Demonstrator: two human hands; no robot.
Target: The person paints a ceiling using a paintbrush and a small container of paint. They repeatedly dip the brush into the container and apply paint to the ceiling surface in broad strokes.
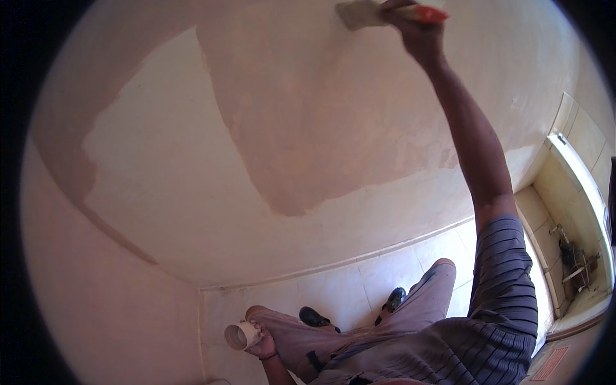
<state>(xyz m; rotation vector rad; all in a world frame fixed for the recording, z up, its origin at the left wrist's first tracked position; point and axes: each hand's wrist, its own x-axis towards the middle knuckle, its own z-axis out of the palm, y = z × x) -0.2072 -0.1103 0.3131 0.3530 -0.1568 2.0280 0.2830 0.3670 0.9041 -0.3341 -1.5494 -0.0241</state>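
Observation:
My right hand [414,32], at the end of a raised arm, is closed round a wide paintbrush [360,14] with a red-ended handle. The bristles point left, at or close to the upper part of the wall [301,135]; whether they touch it I cannot tell. Darker pinkish-brown areas spread over the wall, with a lighter patch [151,128] at the left and a pale strip along the bottom. Low at the left, beside my knee, my left hand [264,346] grips a pale round cup [241,335]. Its contents are not clear to see.
Light floor tiles [333,289] run along the foot of the wall, under my dark shoes [316,317]. A side wall [109,282] meets the painted one in a corner at the left. To the right is a tiled recess [545,205] with a dark metal fitting [575,262] in it.

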